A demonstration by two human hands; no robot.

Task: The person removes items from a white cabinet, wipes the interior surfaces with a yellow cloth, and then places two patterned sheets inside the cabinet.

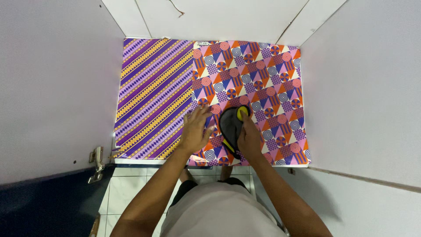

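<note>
The right hand [249, 137] is closed over a dark grey, rounded cloth-like pad with a yellow disc and yellow trim [231, 127], pressing it flat; the fingers wrap its right edge, so how much of the palm bears on it cannot be told. That pad lies on the geometric sheet of orange, purple and pink circles and triangles [263, 83], near the sheet's lower edge and toward its left side. The left hand [196, 130] lies open, fingers spread, holding nothing, just left of the pad, over the seam where the geometric sheet meets a second sheet.

That second sheet, striped diagonally in purple and yellow [149, 96], lies to the left of the geometric sheet, overlapped by it. Pale grey walls [57, 83] close in on both sides of the geometric sheet, and below it a tiled floor [127, 188] shows, with a metal door latch [97, 160] to its lower left.

As a judgement: the geometric sheet could slide or crease, since the flat hand steadies only its left edge while the far right side lies free.
</note>
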